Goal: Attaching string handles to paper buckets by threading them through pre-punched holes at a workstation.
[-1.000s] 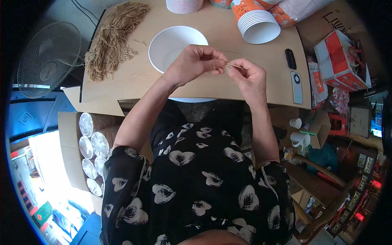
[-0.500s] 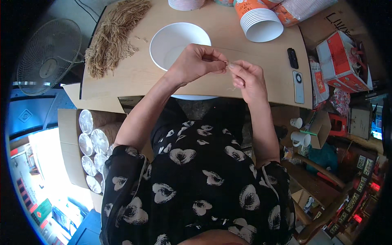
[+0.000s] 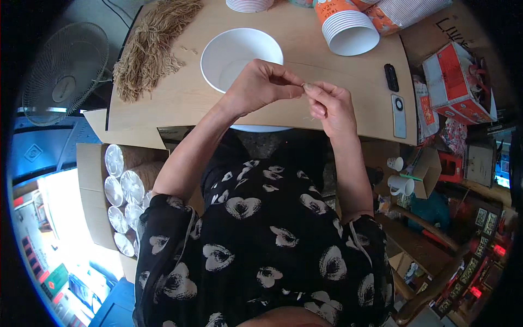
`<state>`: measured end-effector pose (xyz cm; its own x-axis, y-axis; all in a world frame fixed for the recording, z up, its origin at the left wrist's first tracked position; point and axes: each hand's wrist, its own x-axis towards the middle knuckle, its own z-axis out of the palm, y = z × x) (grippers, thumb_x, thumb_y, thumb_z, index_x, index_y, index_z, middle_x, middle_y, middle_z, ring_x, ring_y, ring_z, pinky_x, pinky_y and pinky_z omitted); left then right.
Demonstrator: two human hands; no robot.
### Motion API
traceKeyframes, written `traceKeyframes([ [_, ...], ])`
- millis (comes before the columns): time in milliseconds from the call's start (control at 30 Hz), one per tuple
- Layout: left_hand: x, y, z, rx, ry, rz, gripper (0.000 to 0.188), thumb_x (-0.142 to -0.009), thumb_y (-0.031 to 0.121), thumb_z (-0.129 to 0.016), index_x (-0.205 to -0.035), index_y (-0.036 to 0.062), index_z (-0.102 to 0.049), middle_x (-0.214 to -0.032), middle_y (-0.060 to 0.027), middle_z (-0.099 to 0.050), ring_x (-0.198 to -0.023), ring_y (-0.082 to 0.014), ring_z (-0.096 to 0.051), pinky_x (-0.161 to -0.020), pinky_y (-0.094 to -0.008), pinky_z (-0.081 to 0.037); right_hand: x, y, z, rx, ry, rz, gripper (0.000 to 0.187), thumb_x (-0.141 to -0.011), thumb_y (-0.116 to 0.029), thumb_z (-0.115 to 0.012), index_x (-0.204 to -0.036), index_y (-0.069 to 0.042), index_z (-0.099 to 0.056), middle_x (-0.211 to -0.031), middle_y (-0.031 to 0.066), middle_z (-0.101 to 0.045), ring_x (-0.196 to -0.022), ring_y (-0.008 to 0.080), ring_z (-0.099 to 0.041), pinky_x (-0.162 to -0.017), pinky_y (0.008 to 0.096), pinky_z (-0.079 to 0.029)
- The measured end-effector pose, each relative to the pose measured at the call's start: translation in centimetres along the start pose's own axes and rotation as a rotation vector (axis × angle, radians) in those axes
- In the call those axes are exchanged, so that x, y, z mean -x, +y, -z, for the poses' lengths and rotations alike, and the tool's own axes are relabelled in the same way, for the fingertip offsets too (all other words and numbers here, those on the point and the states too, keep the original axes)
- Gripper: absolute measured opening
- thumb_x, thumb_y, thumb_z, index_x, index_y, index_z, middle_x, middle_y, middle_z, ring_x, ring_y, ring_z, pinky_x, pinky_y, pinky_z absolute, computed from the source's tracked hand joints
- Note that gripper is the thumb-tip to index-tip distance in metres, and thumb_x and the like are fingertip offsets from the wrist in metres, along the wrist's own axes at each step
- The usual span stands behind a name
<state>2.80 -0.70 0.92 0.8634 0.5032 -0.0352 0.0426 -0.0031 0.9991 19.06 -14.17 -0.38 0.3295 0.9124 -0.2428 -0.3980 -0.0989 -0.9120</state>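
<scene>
Over the table's near edge, my left hand [image 3: 261, 87] and my right hand [image 3: 330, 104] meet fingertip to fingertip, each closed in a pinch. Between them is a thin pale string, mostly hidden by the fingers; a faint loose end of it shows below the right fingers. Behind my left hand stands a wide white paper bucket [image 3: 229, 54], its inside facing up. A thick bundle of beige strings [image 3: 147, 54] lies at the table's far left, with a few short scraps beside it.
Stacked paper tubs [image 3: 351, 38] lie at the back right of the table [image 3: 180, 109]. A black object [image 3: 390, 77] and a phone [image 3: 399, 116] rest near its right edge. Left are a fan [image 3: 65, 76] and a carton of wrapped cups [image 3: 91, 185]; mugs [image 3: 401, 185] stand at right.
My fingertips have shifted slightly at the pinch, and the left fingers are a little straighter. The view has moved slightly; the things on the table stay in place.
</scene>
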Motion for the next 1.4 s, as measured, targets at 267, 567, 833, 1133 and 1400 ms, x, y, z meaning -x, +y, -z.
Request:
traceKeyframes([
  [267,0.1,0.2,0.0,0.093,-0.007,0.027,0.017,-0.089,0.003,-0.072,-0.105,-0.0049,-0.073,-0.094,-0.0112,-0.075,-0.087,-0.0148,-0.072,-0.083,-0.0264,-0.059,0.9,-0.5,-0.9,0.049,0.042,0.051,0.019,-0.095,-0.016,-0.068,-0.093,0.002,-0.071,-0.071,0.0002,-0.057,-0.052,0.0036,-0.042,-0.046,0.0205,-0.031],
  [567,-0.2,0.1,0.8,0.348,-0.09,0.104,0.02,-0.088,-0.003,-0.068,-0.108,-0.0074,-0.069,-0.098,-0.0142,-0.073,-0.091,-0.0181,-0.072,-0.088,-0.0284,-0.06,0.3,0.1,-1.0,0.111,0.087,0.206,0.018,-0.095,-0.014,-0.067,-0.098,0.003,-0.066,-0.078,0.0022,-0.061,-0.054,0.0029,-0.044,-0.047,0.0197,-0.034],
  [833,-0.1,0.4,0.8,0.362,-0.103,0.11,0.019,-0.088,-0.005,-0.067,-0.108,-0.0078,-0.067,-0.098,-0.0156,-0.072,-0.093,-0.0202,-0.072,-0.088,-0.0286,-0.061,0.2,-0.5,-0.9,0.028,0.005,0.076,0.014,-0.093,-0.011,-0.069,-0.1,0.001,-0.067,-0.076,0.0005,-0.06,-0.055,0.0006,-0.041,-0.047,0.0179,-0.029],
  [1133,-0.1,0.5,0.9,0.326,-0.104,0.112,0.016,-0.091,-0.001,-0.069,-0.105,-0.0082,-0.066,-0.097,-0.0162,-0.072,-0.089,-0.0203,-0.073,-0.086,-0.0279,-0.061,0.2,-0.5,-0.9,0.078,-0.07,0.143,0.013,-0.091,-0.01,-0.071,-0.098,0.0,-0.067,-0.075,-0.0022,-0.059,-0.06,0.0008,-0.044,-0.05,0.0164,-0.031],
  [1400,-0.1,0.4,0.7,0.305,-0.099,0.1,0.017,-0.091,0.003,-0.07,-0.104,-0.0084,-0.066,-0.095,-0.0162,-0.072,-0.088,-0.0199,-0.073,-0.083,-0.0272,-0.061,0.1,-0.1,-0.8,0.12,-0.061,0.164,0.012,-0.092,-0.012,-0.07,-0.095,-0.001,-0.066,-0.075,-0.0035,-0.057,-0.06,0.0011,-0.044,-0.052,0.0174,-0.032],
])
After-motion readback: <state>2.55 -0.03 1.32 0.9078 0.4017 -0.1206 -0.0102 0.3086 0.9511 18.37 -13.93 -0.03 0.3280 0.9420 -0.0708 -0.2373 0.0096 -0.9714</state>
